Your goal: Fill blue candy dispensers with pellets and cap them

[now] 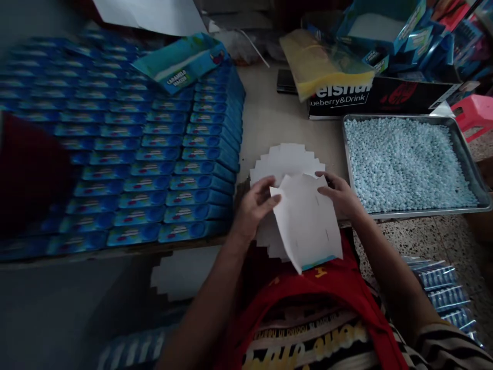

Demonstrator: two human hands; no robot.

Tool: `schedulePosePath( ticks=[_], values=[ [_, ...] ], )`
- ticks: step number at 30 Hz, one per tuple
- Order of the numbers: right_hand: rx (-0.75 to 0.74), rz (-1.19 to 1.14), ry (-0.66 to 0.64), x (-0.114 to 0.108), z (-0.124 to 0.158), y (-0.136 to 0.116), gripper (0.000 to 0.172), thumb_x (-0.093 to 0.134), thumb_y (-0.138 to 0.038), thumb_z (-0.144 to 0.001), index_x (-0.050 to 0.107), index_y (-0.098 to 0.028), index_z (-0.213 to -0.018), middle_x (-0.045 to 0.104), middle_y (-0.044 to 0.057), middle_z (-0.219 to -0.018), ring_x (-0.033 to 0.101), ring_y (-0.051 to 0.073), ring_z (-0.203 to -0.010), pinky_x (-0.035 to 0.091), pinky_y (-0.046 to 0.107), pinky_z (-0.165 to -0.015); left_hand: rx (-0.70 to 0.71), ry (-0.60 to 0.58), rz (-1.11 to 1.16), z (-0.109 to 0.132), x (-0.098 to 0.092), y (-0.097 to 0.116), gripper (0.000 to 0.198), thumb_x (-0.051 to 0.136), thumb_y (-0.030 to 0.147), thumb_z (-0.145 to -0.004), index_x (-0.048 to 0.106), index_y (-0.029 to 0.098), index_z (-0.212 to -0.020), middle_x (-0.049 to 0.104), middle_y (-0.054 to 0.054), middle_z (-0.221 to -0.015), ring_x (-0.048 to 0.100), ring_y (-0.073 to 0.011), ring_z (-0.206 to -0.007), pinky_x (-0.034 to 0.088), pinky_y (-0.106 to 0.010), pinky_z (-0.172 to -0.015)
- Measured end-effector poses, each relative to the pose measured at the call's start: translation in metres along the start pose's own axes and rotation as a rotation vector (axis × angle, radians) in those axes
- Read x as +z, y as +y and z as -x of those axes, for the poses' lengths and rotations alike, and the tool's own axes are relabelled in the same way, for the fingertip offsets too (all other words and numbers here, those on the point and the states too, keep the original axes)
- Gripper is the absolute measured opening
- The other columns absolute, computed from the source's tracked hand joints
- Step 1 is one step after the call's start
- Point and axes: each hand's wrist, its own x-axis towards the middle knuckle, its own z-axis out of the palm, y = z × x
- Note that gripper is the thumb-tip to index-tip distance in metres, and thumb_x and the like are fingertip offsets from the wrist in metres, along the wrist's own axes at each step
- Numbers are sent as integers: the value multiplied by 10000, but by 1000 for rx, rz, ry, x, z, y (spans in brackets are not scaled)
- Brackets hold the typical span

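A white cardboard box blank (311, 218) with slits and a blue lower edge is held up in front of my red apron (308, 288). My left hand (252, 205) grips its upper left side, where the card bends up, with thumb and fingers. On the opposite side, the thumb and fingers of my right hand (339, 192) close on the upper right edge. Directly beneath lies a fanned stack of white box blanks (287, 154) with stepped edges, spread on the table and partly hidden by the held one.
Rows of filled blue packets (154, 169) cover the left side, with an open blue box (185, 61) on top. At right stands a metal tray (348, 149) of pale blue candies (408, 164). Behind it are a black carton (389, 97) and yellow plastic bag (327, 61).
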Motion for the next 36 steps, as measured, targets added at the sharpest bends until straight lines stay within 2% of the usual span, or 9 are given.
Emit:
schedulePosePath(
  ticks=[2,6,11,15,22,27,30,33,36],
  values=[
    [6,-6,-24,1,-1,0,421,563,-299,-830,703,-184,-1209,750,52,-983,679,217,-834,557,339,-751,-146,-53,158,7,13,-2,545,780,557,-823,691,190,-1217,741,-82,-1079,705,-245,-934,575,-361,-797],
    [-114,174,104,5,21,-8,321,541,-277,-843,749,-210,-1078,749,47,-1016,664,216,-907,517,340,-853,-238,47,251,28,35,8,445,701,590,-906,706,211,-1139,733,-56,-1017,668,-209,-860,531,-316,-734],
    [-141,264,79,3,29,-14,339,513,-219,-855,740,-197,-1105,718,55,-1020,644,206,-877,498,339,-866,-79,7,105,28,40,10,529,585,634,-978,643,233,-1318,715,-108,-1229,679,-248,-1022,558,-370,-859],
    [-158,316,48,7,18,-12,341,521,-203,-856,737,-183,-1119,727,79,-1036,668,229,-946,498,348,-889,15,57,-190,17,46,7,380,536,551,-1032,694,222,-1137,696,-114,-1197,625,-285,-1208,480,-474,-1107],
    [-216,425,-25,8,12,-15,360,477,-134,-888,730,-166,-1142,738,118,-1123,692,227,-959,520,360,-911,53,-27,-281,11,42,3,348,521,536,-1042,678,229,-1090,493,-159,-1571,470,-338,-1482,427,-508,-1198],
    [-258,438,-13,6,13,-13,327,468,-145,-931,706,-170,-1154,730,141,-1184,701,253,-1079,524,387,-978,88,35,-139,8,42,6,331,672,516,-940,574,237,-1090,599,-100,-1208,640,-251,-1135,561,-394,-973],
    [-235,442,40,7,17,-11,372,490,-171,-930,619,-174,-1278,743,122,-1102,706,249,-975,528,390,-901,23,66,-6,9,49,9,419,732,498,-890,475,260,-1121,595,-47,-1096,641,-195,-965,559,-324,-840],
    [-187,422,106,9,21,-9,488,492,-194,-925,464,-156,-1411,725,63,-940,661,219,-780,501,369,-782,75,109,53,10,53,12,502,750,460,-859,419,281,-1192,595,-39,-1107,636,-200,-1018,548,-338,-892],
    [-195,405,119,11,22,-8,538,492,-202,-926,404,-139,-1453,697,21,-844,615,200,-711,468,353,-752,110,76,-35,9,52,14,333,656,423,-918,526,258,-1176,594,-56,-1099,620,-222,-1053,531,-379,-957]
  ],
)
